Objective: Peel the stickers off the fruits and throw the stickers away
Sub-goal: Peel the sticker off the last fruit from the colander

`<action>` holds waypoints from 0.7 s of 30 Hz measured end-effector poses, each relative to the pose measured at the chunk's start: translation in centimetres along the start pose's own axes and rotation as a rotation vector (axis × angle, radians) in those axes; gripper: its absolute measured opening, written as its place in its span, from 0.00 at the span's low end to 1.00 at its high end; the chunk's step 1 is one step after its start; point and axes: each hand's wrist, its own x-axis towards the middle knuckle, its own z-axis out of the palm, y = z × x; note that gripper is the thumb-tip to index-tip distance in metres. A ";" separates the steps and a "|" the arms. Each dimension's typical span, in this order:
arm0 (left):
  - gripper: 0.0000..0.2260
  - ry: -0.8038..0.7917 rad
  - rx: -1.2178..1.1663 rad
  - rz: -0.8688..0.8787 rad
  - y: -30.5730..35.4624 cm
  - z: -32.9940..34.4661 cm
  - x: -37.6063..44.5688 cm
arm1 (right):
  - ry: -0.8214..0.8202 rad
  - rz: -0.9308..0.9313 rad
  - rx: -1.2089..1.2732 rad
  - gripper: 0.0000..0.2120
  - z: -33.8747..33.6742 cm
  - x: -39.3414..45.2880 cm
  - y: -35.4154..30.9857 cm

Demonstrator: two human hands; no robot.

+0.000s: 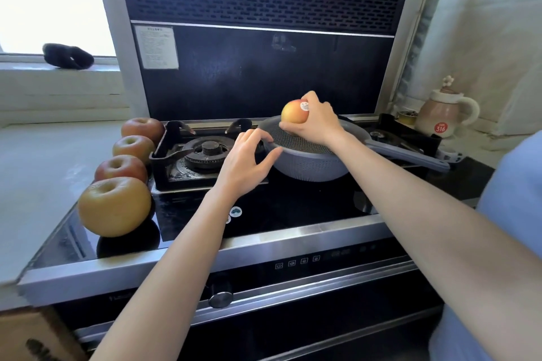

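The apple [293, 111] with the white sticker [305, 106] sits in your right hand [318, 123], fingers curled round it, just above the gray strainer [308, 161]. Your left hand [249, 160] holds the strainer's rim with thumb and fingers. Pick at the sticker too hard and the apple may slip and drop into the strainer.

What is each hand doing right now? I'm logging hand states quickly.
Left hand: fingers curled on the colander rim.
Right hand: holds the stickered apple above the colander.
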 end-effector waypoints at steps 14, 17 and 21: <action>0.13 0.295 -0.302 -0.138 3.5 -4.1 -0.4 | 0.229 -0.302 0.249 0.31 2.2 -6.8 -5.8; 0.14 0.288 -0.302 -0.155 4.3 -4.7 -1.2 | 0.227 -0.311 0.212 0.32 2.6 -8.0 -6.0; 0.20 0.244 -0.326 -0.148 4.9 -4.7 -2.5 | 0.240 -0.368 0.162 0.32 3.0 -9.8 -5.6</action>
